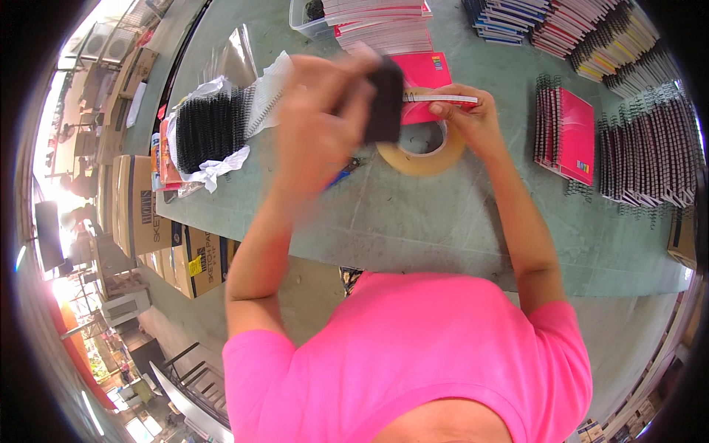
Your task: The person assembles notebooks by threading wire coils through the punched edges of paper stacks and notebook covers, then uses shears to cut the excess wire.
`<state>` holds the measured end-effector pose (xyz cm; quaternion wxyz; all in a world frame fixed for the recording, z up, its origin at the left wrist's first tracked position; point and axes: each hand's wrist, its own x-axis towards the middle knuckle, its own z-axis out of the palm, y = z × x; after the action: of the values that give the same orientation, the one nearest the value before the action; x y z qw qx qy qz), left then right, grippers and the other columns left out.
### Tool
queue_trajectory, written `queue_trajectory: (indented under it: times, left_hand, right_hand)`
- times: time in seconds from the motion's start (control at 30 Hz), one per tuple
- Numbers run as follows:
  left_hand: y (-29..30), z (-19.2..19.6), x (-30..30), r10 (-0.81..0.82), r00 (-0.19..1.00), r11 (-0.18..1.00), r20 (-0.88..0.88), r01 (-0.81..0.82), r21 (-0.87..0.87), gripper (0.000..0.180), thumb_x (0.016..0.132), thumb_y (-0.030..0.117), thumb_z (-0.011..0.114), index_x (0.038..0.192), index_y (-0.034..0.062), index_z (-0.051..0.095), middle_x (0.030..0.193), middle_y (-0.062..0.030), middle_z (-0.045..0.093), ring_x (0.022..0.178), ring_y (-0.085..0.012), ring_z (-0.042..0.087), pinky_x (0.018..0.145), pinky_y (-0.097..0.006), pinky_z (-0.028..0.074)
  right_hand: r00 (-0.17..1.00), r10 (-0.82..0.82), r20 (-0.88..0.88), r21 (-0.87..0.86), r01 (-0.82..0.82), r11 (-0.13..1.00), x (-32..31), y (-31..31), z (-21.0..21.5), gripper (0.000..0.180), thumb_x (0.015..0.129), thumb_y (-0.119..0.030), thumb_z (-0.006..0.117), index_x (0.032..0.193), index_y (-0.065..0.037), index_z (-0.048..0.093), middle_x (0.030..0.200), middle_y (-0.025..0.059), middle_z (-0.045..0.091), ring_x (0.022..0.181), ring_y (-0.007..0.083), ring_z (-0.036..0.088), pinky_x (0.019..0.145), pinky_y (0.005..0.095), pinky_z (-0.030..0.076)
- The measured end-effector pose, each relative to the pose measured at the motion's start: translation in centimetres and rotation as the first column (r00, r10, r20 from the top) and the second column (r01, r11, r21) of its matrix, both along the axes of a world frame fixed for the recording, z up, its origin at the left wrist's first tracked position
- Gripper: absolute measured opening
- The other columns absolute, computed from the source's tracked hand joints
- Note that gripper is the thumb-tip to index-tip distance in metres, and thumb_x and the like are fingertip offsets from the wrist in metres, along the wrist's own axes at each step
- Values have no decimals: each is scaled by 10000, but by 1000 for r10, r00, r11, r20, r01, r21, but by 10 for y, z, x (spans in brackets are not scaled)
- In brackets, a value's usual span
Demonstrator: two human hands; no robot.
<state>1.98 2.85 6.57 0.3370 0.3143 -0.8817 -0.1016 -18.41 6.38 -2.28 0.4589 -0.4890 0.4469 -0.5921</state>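
Observation:
My right hand (469, 118) pinches a thin notebook (447, 98) held edge-on, its white page edges showing. A few dark coil loops (411, 97) sit at the notebook's left end. My left hand (321, 111), smeared by motion, grips a black block-like piece (384, 100) beside that end; whether the two touch I cannot tell. Under the hands lies a wide roll of amber tape (421, 165), and behind it a pinkish-red notebook cover (430, 68). To the left, a bundle of black spiral coils (210, 129) rests on crumpled white wrapping.
Notebook stacks (380, 26) and a clear tub (310, 23) stand at the back. Coil-bound red notebooks (574, 136) and more coiled stacks (646, 148) fill the right side. Blue-handled scissors (343, 176) lie near my left wrist. Cardboard boxes (136, 207) stand left of the green table (413, 229).

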Motion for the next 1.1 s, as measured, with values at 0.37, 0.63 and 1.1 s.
queue_trajectory:
  times: [0.37, 0.63, 1.1]
  left_hand:
    - [7, -5, -18, -41, 999, 993, 1, 40, 107, 290, 714, 85, 700, 994, 155, 680, 852, -86, 580, 789, -254, 592, 704, -345, 489]
    - [10, -4, -29, -81, 991, 997, 109, 78, 26, 257, 753, 80, 691, 1009, 70, 668, 890, -74, 609, 778, -184, 621, 698, -313, 494]
    - [21, -18, -39, -149, 989, 981, 9, 149, -127, 249, 777, 205, 684, 997, 96, 640, 946, -78, 585, 876, -280, 550, 749, -371, 453]
  right_hand:
    - [993, 118, 29, -20, -118, 993, -9, 2, -4, 253, 776, 1, 690, 1025, -5, 647, 933, 8, 665, 812, 61, 577, 729, 212, 464]
    - [995, 100, -6, 56, -100, 993, -10, 7, -6, 284, 822, 26, 622, 1106, 17, 613, 960, 45, 660, 871, 92, 612, 781, 229, 497]
    - [986, 147, 84, -127, -135, 983, -8, 11, 9, 264, 832, -4, 611, 1095, 2, 614, 1030, 60, 647, 982, 105, 576, 880, 256, 468]
